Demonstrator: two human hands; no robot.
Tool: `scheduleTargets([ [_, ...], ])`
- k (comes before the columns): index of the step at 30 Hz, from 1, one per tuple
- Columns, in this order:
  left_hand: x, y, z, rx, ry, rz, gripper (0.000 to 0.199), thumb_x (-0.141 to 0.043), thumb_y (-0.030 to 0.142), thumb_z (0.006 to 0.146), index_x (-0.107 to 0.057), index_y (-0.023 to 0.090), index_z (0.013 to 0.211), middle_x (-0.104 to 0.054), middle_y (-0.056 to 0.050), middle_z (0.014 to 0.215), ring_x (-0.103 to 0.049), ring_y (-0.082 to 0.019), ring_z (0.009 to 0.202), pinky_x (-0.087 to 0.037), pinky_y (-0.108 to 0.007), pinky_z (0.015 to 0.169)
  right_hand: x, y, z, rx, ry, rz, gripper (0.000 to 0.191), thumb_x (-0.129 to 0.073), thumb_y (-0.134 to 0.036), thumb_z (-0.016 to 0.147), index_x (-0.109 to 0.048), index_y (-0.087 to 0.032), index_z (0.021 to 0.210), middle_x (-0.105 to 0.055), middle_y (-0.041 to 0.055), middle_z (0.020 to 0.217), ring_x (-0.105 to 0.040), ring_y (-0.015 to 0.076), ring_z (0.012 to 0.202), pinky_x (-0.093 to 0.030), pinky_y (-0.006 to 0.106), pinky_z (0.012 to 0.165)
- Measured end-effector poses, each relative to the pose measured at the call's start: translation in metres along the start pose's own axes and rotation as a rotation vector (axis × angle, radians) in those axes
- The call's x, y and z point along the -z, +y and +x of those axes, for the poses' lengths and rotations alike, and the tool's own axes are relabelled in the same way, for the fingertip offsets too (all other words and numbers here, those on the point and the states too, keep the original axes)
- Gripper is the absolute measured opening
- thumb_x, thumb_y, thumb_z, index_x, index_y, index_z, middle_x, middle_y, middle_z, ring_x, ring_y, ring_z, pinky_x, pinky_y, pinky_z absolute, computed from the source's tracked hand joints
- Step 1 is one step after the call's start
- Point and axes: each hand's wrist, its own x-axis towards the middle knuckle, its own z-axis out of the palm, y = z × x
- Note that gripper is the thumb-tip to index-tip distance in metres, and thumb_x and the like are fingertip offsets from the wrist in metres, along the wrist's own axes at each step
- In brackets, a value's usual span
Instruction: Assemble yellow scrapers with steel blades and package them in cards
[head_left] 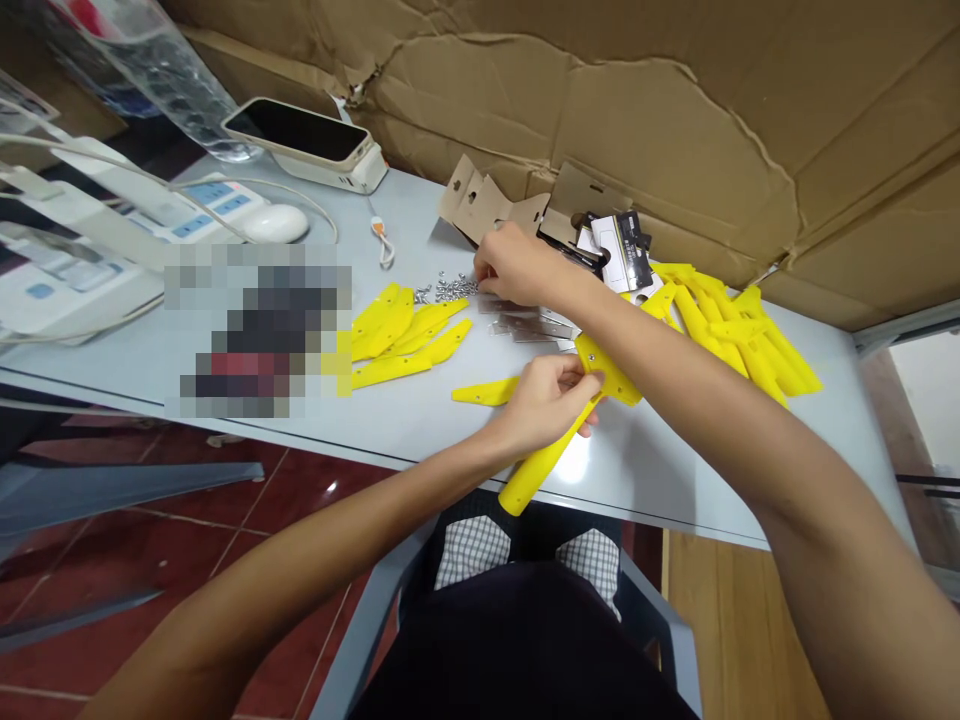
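Observation:
My left hand (551,400) is wrapped round a yellow plastic scraper-like handle (536,472). Its wide head, with a screw in it, sits partly behind my right forearm. My right hand (514,262) reaches across to a small pile of silver screws (452,288), fingertips pinched at the pile's right edge; what they hold, if anything, is hidden. Flat metal blades (525,322) lie just below that hand. A loose yellow plastic piece (484,392) rests beside my left hand, and several slim yellow pieces (401,335) are spread left of it.
More yellow handles (739,330) are heaped at the right. Opened cardboard boxes (495,205) and a black-and-white package (619,245) stand against the large cardboard sheet (637,110). A phone (300,130), a short cable (382,240) and a power strip (202,205) are at the back left.

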Motion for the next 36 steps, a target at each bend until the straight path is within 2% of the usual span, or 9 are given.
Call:
scheduleTargets([
  [6, 0.0, 0.005, -0.001, 0.042, 0.022, 0.003, 0.017, -0.06, 0.019, 0.101, -0.066, 0.013, 0.086, -0.067, -0.004, 0.076, -0.064, -0.012, 0.054, -0.053, -0.024, 0.048, -0.008, -0.004, 0.005, -0.084, 0.016, -0.045, 0.013, -0.072, -0.009, 0.09, -0.082, -0.013, 0.097, -0.071, 0.0084, 0.103, -0.071, 0.0195, 0.096, -0.045, 0.03, 0.075],
  [9, -0.001, 0.007, -0.001, 0.054, 0.03, -0.003, 0.016, -0.061, 0.019, 0.1, -0.067, 0.012, 0.087, -0.067, -0.005, 0.079, -0.064, -0.012, 0.055, -0.053, -0.024, 0.048, 0.001, -0.003, 0.001, -0.097, 0.027, 0.026, 0.012, -0.069, -0.01, 0.089, -0.079, -0.015, 0.094, -0.072, 0.0081, 0.1, -0.069, 0.0194, 0.092, -0.046, 0.032, 0.075],
  [11, -0.001, 0.008, -0.002, 0.051, 0.033, -0.011, 0.015, -0.061, 0.02, 0.1, -0.068, 0.012, 0.088, -0.067, -0.006, 0.08, -0.064, -0.012, 0.056, -0.053, -0.025, 0.048, 0.015, -0.003, -0.015, -0.068, 0.098, 0.132, 0.01, -0.069, -0.012, 0.09, -0.077, -0.017, 0.089, -0.075, 0.0069, 0.093, -0.067, 0.0193, 0.085, -0.049, 0.033, 0.075],
  [13, -0.001, 0.009, -0.003, 0.049, 0.035, -0.009, 0.015, -0.061, 0.02, 0.1, -0.068, 0.012, 0.089, -0.068, -0.005, 0.079, -0.063, -0.012, 0.056, -0.053, -0.025, 0.049, 0.031, -0.004, -0.046, -0.055, 0.182, 0.235, 0.01, -0.068, -0.013, 0.09, -0.075, -0.018, 0.086, -0.076, 0.0059, 0.088, -0.066, 0.0195, 0.081, -0.05, 0.035, 0.077],
  [17, -0.001, 0.012, -0.005, 0.052, 0.028, 0.006, 0.016, -0.06, 0.02, 0.101, -0.069, 0.012, 0.09, -0.068, -0.005, 0.076, -0.063, -0.011, 0.055, -0.052, -0.024, 0.05, 0.05, -0.006, -0.139, -0.163, 0.255, 0.371, 0.013, -0.067, -0.019, 0.092, -0.074, -0.018, 0.082, -0.074, 0.0034, 0.079, -0.064, 0.0174, 0.073, -0.049, 0.035, 0.073],
  [20, -0.002, 0.013, -0.006, 0.043, 0.025, 0.009, 0.013, -0.061, 0.019, 0.101, -0.07, 0.012, 0.094, -0.069, -0.006, 0.078, -0.065, -0.012, 0.056, -0.054, -0.024, 0.051, 0.047, -0.006, -0.2, -0.216, 0.189, 0.449, 0.014, -0.068, -0.022, 0.093, -0.076, -0.019, 0.082, -0.075, 0.0015, 0.076, -0.063, 0.0161, 0.068, -0.047, 0.034, 0.069],
  [23, -0.003, 0.012, -0.006, 0.05, 0.04, 0.019, 0.013, -0.061, 0.019, 0.101, -0.072, 0.012, 0.097, -0.069, -0.005, 0.075, -0.064, -0.012, 0.056, -0.053, -0.024, 0.05, 0.037, -0.008, -0.232, -0.242, 0.155, 0.435, 0.013, -0.068, -0.02, 0.093, -0.078, -0.021, 0.085, -0.077, 0.0008, 0.081, -0.065, 0.0164, 0.07, -0.047, 0.034, 0.068],
  [26, -0.003, 0.012, -0.005, 0.065, 0.071, 0.043, 0.014, -0.061, 0.018, 0.101, -0.072, 0.012, 0.095, -0.067, -0.004, 0.07, -0.063, -0.013, 0.055, -0.053, -0.024, 0.05, 0.03, -0.012, -0.24, -0.272, 0.183, 0.363, 0.012, -0.069, -0.016, 0.093, -0.078, -0.021, 0.087, -0.076, 0.0007, 0.081, -0.065, 0.0172, 0.07, -0.047, 0.034, 0.068],
  [36, -0.002, 0.007, -0.004, 0.054, 0.081, 0.069, 0.016, -0.062, 0.022, 0.1, -0.071, 0.016, 0.088, -0.068, -0.004, 0.068, -0.063, -0.013, 0.055, -0.051, -0.024, 0.051, 0.025, -0.02, -0.234, -0.307, 0.236, 0.264, 0.015, -0.067, -0.014, 0.092, -0.076, -0.022, 0.083, -0.076, 0.0019, 0.083, -0.067, 0.0201, 0.075, -0.047, 0.037, 0.07],
])
